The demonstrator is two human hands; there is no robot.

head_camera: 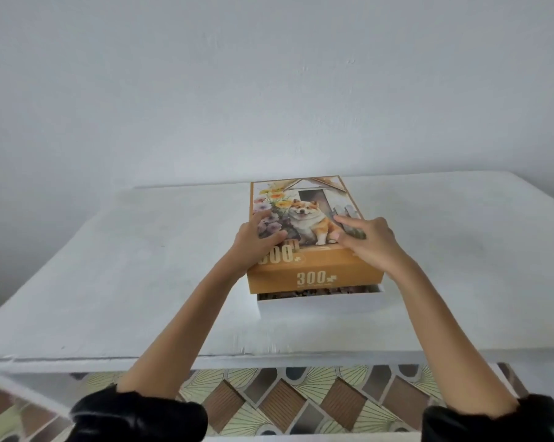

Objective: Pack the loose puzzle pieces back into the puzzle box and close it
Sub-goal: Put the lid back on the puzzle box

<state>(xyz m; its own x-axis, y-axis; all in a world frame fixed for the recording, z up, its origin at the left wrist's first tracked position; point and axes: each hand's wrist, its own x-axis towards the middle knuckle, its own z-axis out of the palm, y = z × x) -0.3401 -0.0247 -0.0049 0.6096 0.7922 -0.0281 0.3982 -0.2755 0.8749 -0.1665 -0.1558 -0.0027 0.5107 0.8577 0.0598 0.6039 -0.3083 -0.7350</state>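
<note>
- The step in hand looks like the last one, closing the box. The lid (pixel 314 272) sits on top of the white base (pixel 320 303) but is not yet down. A gap shows along the near edge, with puzzle pieces (pixel 301 293) visible in it.
- The left hand (pixel 259 234) lies flat on the lid's top near its left edge, fingers spread and fairly straight. It presses on the lid and does not grasp it.
- The right hand (pixel 365 240) lies flat on the right side of the lid in the same way, fingers extended and clamped on nothing.
- The box stands near the middle of the white bench (pixel 110 266), straight ahead of the person.
- Its long axis runs away from the person toward the wall (pixel 269 74). The dog picture reads upright from here, with its top toward the wall.
- The lid's near left corner seems to overhang the base slightly, so the two are probably not quite square.
- The next move likely calls for lining the lid up over the base and then pressing down evenly with both palms. If the heaped pieces hold the lid up, they may need levelling first.
</note>
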